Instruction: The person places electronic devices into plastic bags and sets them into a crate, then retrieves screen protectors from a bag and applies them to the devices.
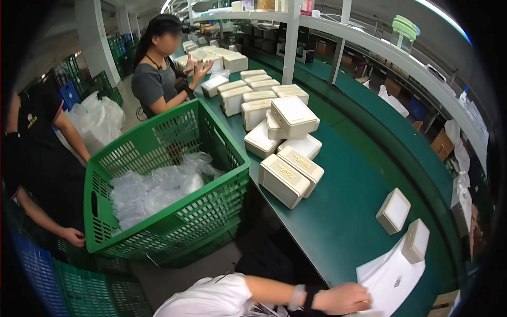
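Right hand [342, 298] lies flat, fingers open, on the white bag [390, 277] at the bench's [338, 222] near edge, gripping nothing, left hand out of view; bag could slide off, tipping the small box [415, 241] resting on it.

Long green workbench [338, 222], white shelf frame [291, 39] overhead, white pillar [95, 37], grey floor [174, 277]
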Motion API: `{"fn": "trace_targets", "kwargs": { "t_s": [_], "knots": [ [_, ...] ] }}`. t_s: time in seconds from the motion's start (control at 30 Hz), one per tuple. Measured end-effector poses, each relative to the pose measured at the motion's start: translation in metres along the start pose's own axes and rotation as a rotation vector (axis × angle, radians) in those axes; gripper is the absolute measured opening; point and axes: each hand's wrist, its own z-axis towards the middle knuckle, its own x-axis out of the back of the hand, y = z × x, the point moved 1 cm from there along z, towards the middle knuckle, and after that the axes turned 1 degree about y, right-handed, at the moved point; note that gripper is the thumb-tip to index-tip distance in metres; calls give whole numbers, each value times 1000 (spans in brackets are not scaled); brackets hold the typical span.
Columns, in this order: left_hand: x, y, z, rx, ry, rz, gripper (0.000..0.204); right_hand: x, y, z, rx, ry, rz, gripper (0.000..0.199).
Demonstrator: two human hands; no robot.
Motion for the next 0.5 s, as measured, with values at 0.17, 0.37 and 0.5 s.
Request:
{"fn": "trace_targets", "kwargs": {
  "t_s": [0.17, 0.37, 0.5],
  "knots": [
    [-71, -35, 44, -152, -207, 562, 31, 35, 3, 18, 61, 5, -349, 25],
    [-126, -62, 38, -173, -177, 875, 20, 16, -15, -36, -251, 163, -103, 27],
    [-128, -52, 40, -305, -126, 927, 19, 2, -5, -19, -452, 318, 144, 31]
  ]
}}
